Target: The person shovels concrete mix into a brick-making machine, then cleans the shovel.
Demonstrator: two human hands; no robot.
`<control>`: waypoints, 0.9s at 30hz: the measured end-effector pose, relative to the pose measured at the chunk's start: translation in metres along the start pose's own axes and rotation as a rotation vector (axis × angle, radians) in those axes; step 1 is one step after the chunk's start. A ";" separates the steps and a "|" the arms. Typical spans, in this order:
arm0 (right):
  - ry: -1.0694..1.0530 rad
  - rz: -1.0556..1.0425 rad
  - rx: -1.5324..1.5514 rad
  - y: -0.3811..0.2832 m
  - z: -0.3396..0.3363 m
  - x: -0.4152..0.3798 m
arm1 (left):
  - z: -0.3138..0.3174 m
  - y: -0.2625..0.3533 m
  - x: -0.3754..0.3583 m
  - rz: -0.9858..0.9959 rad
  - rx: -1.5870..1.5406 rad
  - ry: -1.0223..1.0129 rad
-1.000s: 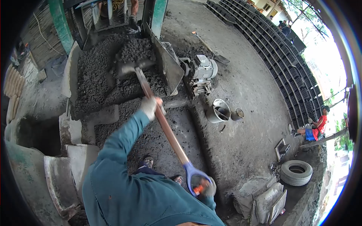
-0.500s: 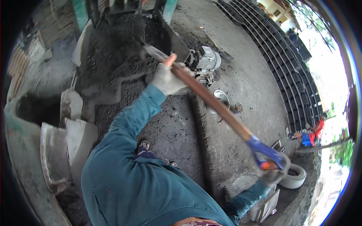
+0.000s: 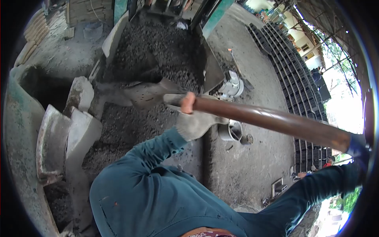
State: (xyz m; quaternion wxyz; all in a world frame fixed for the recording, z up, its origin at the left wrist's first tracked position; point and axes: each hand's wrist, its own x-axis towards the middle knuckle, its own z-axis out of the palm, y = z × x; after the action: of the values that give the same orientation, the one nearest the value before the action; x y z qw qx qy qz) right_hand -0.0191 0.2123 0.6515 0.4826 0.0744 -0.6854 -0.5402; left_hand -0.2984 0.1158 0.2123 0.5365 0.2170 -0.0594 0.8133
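My left hand (image 3: 197, 123), in a pale work glove with a bare thumb showing, is wrapped round the lower shaft of a shovel (image 3: 272, 120). The shovel has a brown shaft and a blue handle end, and lies almost level across the view. Its grey metal blade (image 3: 152, 94) points left, over dark gravelly material (image 3: 169, 51). A dark blur of loose material hangs just above the blade. At the far right my right sleeve (image 3: 329, 183) reaches up to the blue handle, where my right hand is mostly lost at the dark image edge.
A metal trough wall (image 3: 213, 73) and a green post (image 3: 217, 17) border the dark material. Beyond stand a motor (image 3: 233, 87) and a bucket (image 3: 230, 131). Broken concrete pieces (image 3: 81, 132) lie at left beside a pit (image 3: 51, 85). Stacked dark blocks (image 3: 296, 79) line the right.
The shovel has swung from a steep diagonal to nearly level, its handle end rising to the right edge and its blade coming into view. My view has shifted too. Both hands stay on the shovel.
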 end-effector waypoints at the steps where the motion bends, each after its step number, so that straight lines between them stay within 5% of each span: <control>1: 0.012 -0.028 0.062 -0.011 0.022 0.021 | -0.010 0.025 0.014 0.054 -0.058 0.056; 5: -0.008 0.002 0.403 -0.101 0.086 0.054 | -0.083 0.147 0.094 0.157 -0.161 0.272; 7: -0.187 0.482 0.455 -0.208 0.102 0.030 | -0.133 0.188 0.129 0.122 -0.120 0.383; 11: -0.318 0.770 0.590 -0.292 0.103 -0.046 | -0.248 0.232 0.172 0.025 -0.070 0.559; 16: -0.491 1.318 0.377 -0.385 0.084 -0.256 | -0.205 0.187 0.179 0.127 0.046 0.703; 19: -0.561 2.104 0.776 -0.441 0.022 -0.313 | -0.186 0.145 0.142 -0.048 0.103 0.627; 22: -0.569 2.500 1.044 -0.483 -0.082 -0.341 | -0.175 0.102 0.086 -0.261 0.070 0.515; 24: -0.342 3.019 0.883 -0.505 -0.152 -0.360 | -0.164 0.073 0.047 -0.411 0.061 0.645; 27: -0.292 3.156 1.001 -0.509 -0.217 -0.342 | -0.172 0.047 0.002 -0.526 0.038 0.787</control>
State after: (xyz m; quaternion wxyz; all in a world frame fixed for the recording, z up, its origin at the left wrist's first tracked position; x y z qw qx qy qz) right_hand 0.1076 0.0738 0.0281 -0.3846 0.5574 0.2125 -0.7044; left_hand -0.3913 0.1544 0.0649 0.7021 -0.0902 0.2203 0.6711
